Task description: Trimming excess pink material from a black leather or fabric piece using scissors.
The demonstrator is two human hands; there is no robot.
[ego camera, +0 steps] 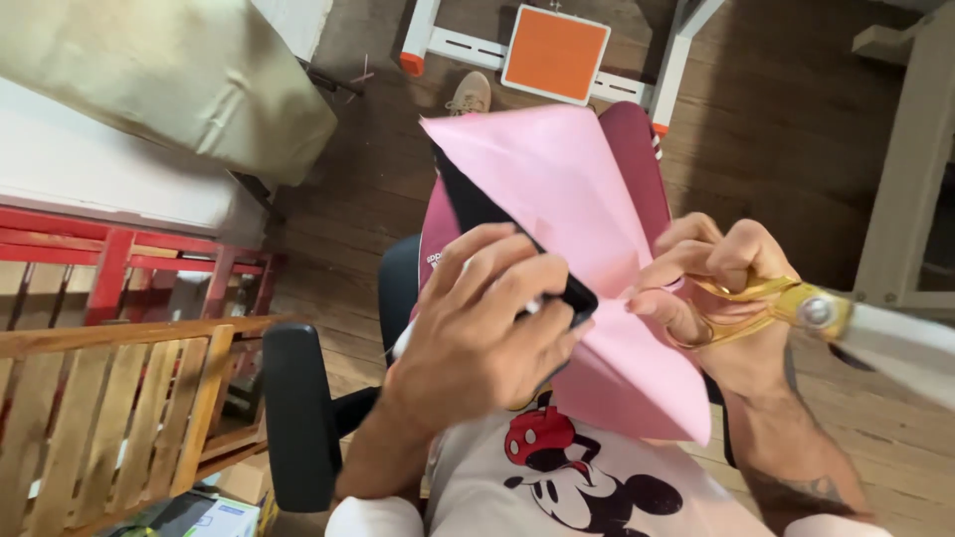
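Note:
My left hand (pixel 487 318) grips a black flat object (pixel 484 214) together with a pink sheet of paper (pixel 557 189), which bends upward and away from me. My right hand (pixel 716 298) holds gold-handled scissors (pixel 786 303), fingers through the loops, blades pointing right and out of focus. The fingertips of my right hand also pinch the pink paper near its middle fold. Both hands are close together above my lap.
I sit in a chair with a black armrest (pixel 298 418). A wooden slatted bench (pixel 109 408) and a red frame (pixel 129 259) stand at left, beside a bed with a beige pillow (pixel 169 80). An orange-and-white stool (pixel 554 52) stands ahead on the wooden floor.

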